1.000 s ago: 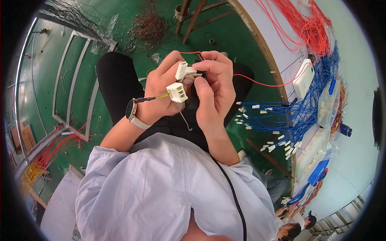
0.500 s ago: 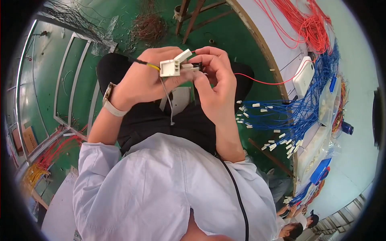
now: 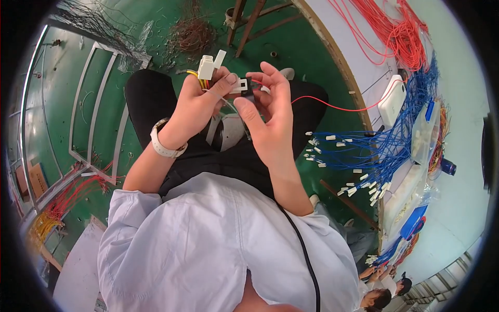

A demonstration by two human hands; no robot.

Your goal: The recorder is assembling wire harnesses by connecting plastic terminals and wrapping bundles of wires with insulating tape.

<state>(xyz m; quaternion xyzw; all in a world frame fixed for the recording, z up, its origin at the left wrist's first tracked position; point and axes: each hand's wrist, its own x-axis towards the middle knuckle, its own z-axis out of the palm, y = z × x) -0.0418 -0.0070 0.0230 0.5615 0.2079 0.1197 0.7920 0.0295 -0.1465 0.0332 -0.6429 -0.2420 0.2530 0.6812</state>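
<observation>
My left hand (image 3: pixel 189 115) is closed round a bunch of yellow and red wires, thumb and fingers pinching a small white connector (image 3: pixel 239 85). Above its fingers stands a white block-shaped connector housing (image 3: pixel 206 68), with a slim white connector (image 3: pixel 220 58) beside it. A black connector piece (image 3: pixel 246 86) adjoins the pinched one. Around that black end is my right hand (image 3: pixel 271 117), thumb and fingers spread apart. Something small and white (image 3: pixel 265 90) lies against its fingers; its kind is unclear. A red wire (image 3: pixel 332 104) runs from behind this hand to the table.
On the table at right lie many blue wires (image 3: pixel 397 135) with white ends, a white box-like device (image 3: pixel 392 96) and red wire coils (image 3: pixel 403 39). Metal frames (image 3: pixel 93 104) stand at left on the green floor. Other people (image 3: pixel 377 296) sit at lower right.
My left hand has turned, tipping the white housing upright and away from the other connectors. The right hand's fingers have spread and drawn back slightly from the connectors.
</observation>
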